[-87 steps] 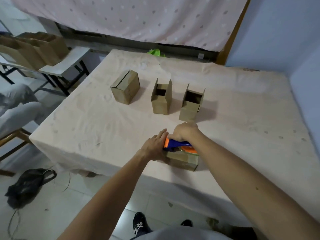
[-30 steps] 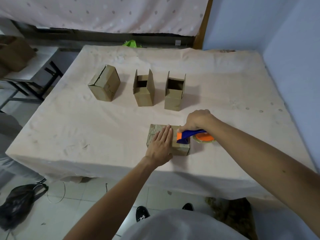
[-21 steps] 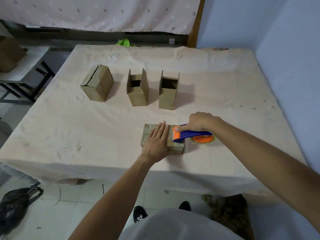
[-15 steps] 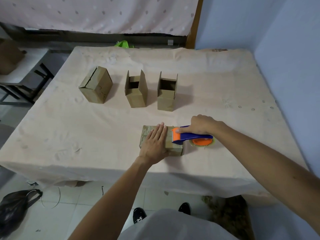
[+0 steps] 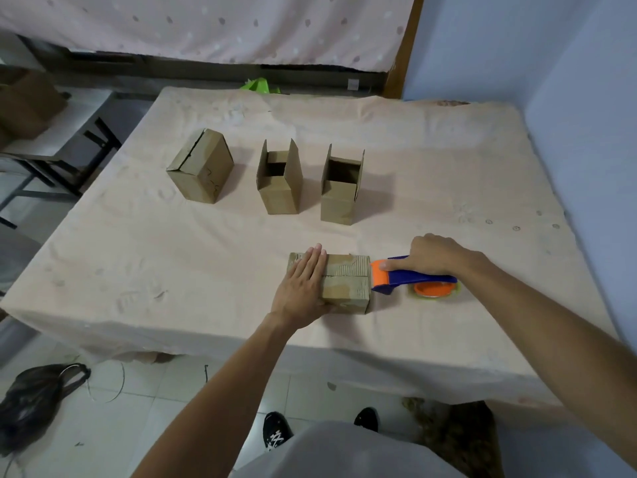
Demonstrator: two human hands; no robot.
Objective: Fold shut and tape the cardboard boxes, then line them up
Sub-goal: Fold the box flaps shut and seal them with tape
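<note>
1. The tablecloth (image 5: pixel 172 257) is seen as matt beige cloth, creased and faintly marked.
2. The lying box (image 5: pixel 348 282) is made of matt brown cardboard; ribbed corrugation is bared in patches on its top.
3. The closed box (image 5: pixel 201 167) and the two open boxes (image 5: pixel 279 188) (image 5: pixel 339 194) are of the same dull, smooth-faced cardboard.
4. The tape dispenser (image 5: pixel 410 277) is formed of smooth blue and orange plastic.
5. The black bag (image 5: pixel 34 398) is of slightly shiny plastic film.
6. The curtain (image 5: pixel 206 25) is matt dotted cloth.
</note>
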